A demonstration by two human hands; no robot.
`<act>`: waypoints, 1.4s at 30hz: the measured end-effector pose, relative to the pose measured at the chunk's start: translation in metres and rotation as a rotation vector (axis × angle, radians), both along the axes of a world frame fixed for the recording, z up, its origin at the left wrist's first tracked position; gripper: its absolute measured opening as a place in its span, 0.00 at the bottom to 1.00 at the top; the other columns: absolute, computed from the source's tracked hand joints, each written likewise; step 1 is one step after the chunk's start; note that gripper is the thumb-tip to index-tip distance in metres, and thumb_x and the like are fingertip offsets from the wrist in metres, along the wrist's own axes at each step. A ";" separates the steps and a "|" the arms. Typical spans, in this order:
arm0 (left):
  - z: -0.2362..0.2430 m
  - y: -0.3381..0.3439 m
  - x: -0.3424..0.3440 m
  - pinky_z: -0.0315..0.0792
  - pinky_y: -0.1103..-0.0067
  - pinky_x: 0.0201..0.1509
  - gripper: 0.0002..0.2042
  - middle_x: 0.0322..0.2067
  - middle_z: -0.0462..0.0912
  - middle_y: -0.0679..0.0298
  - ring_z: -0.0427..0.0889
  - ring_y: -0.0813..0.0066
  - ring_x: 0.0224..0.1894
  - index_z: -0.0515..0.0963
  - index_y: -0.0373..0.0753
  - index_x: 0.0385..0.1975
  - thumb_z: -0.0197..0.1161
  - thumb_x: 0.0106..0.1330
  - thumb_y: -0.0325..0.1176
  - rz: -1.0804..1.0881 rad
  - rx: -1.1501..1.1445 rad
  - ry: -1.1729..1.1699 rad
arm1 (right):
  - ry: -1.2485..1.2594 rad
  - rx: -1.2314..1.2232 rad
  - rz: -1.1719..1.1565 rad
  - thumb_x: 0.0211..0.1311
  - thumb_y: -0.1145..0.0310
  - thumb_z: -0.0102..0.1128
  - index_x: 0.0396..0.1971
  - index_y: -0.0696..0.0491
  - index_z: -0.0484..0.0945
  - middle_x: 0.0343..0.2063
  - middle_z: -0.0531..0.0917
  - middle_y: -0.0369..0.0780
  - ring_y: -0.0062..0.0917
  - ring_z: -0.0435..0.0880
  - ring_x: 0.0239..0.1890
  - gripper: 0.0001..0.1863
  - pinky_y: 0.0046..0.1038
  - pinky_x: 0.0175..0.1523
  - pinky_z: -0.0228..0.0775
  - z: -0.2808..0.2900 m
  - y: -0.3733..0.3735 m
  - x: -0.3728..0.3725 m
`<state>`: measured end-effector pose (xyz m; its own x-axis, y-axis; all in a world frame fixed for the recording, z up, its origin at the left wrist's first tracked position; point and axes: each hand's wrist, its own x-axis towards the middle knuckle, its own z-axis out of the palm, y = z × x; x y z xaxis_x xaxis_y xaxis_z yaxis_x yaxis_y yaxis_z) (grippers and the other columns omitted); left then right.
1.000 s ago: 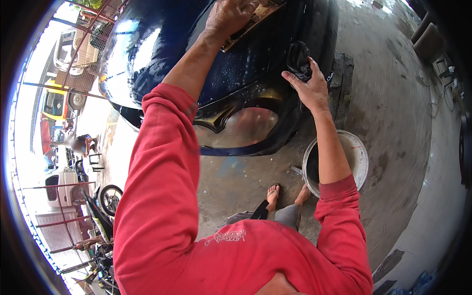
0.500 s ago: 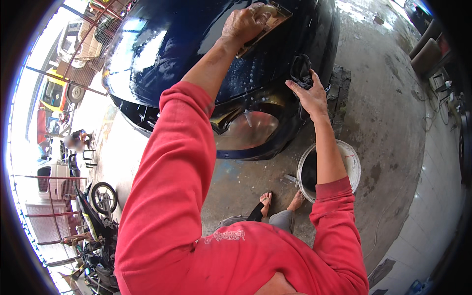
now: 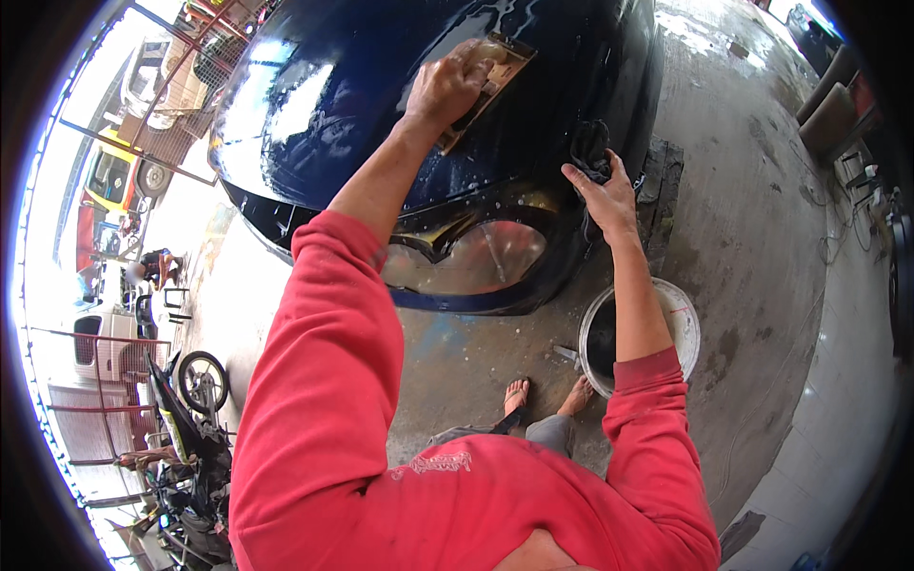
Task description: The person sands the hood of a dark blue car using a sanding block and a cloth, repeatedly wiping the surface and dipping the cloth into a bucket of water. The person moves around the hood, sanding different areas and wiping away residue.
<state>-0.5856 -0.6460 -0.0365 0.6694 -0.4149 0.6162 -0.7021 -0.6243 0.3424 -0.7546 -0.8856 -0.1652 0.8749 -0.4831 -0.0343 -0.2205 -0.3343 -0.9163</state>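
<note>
Tan and flat, a long block [image 3: 510, 68] lies at a slant against the wet, dark-blue hood [image 3: 376, 62] of a car, above the headlight. The left hand [image 3: 446, 88] grasps it from above, fingers bent over its upper side, a hold that probably lets the palm press it evenly to the curved panel. Pale streaks of water mark the paint around it; the wetness likely helps it slide.

The right hand [image 3: 607, 202] grips a crumpled black cloth [image 3: 589, 145] between thumb and fingers near the hood's outer edge; whether the cloth touches the paint I cannot tell. Held apart like this, it seems to leave room for the block while being within easy reach.

Nearer the body, the headlight [image 3: 476, 255] looks cloudy, with a reddish patch. A pale bucket [image 3: 689, 333] stands on the concrete floor [image 3: 752, 228] below the right forearm, apparently placed so as to be reached without walking. Beside it lie a small flat tool [image 3: 566, 353], too unclear to name, and the person's 2 feet [image 3: 517, 392]. Far left stands a motorcycle [image 3: 188, 423].
</note>
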 end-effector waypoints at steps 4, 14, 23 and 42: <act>-0.024 0.087 -0.127 0.85 0.63 0.58 0.22 0.50 0.91 0.45 0.92 0.46 0.55 0.79 0.37 0.67 0.67 0.75 0.33 0.026 -0.023 0.188 | 0.057 -0.033 0.002 0.50 0.31 0.84 0.75 0.54 0.70 0.61 0.87 0.50 0.47 0.85 0.66 0.60 0.43 0.71 0.75 0.009 -0.001 -0.001; 0.000 0.005 0.006 0.84 0.55 0.53 0.22 0.43 0.90 0.40 0.89 0.37 0.48 0.83 0.44 0.64 0.62 0.77 0.48 0.092 -0.033 -0.019 | -0.042 0.008 -0.054 0.49 0.32 0.85 0.72 0.53 0.74 0.58 0.89 0.47 0.43 0.88 0.62 0.56 0.41 0.68 0.77 -0.008 0.003 -0.001; -0.013 0.034 -0.028 0.86 0.61 0.48 0.20 0.40 0.91 0.46 0.92 0.41 0.44 0.82 0.42 0.64 0.67 0.76 0.42 0.003 -0.026 0.061 | -0.194 -0.533 -0.072 0.58 0.25 0.72 0.80 0.46 0.66 0.56 0.84 0.50 0.48 0.90 0.55 0.58 0.47 0.57 0.84 0.011 0.014 0.029; -0.007 -0.026 0.033 0.85 0.57 0.53 0.23 0.42 0.90 0.40 0.90 0.40 0.47 0.82 0.42 0.65 0.65 0.75 0.44 -0.001 -0.031 -0.041 | 0.140 -0.240 0.162 0.46 0.18 0.74 0.87 0.40 0.52 0.65 0.82 0.53 0.51 0.80 0.70 0.72 0.50 0.74 0.72 0.005 -0.014 0.013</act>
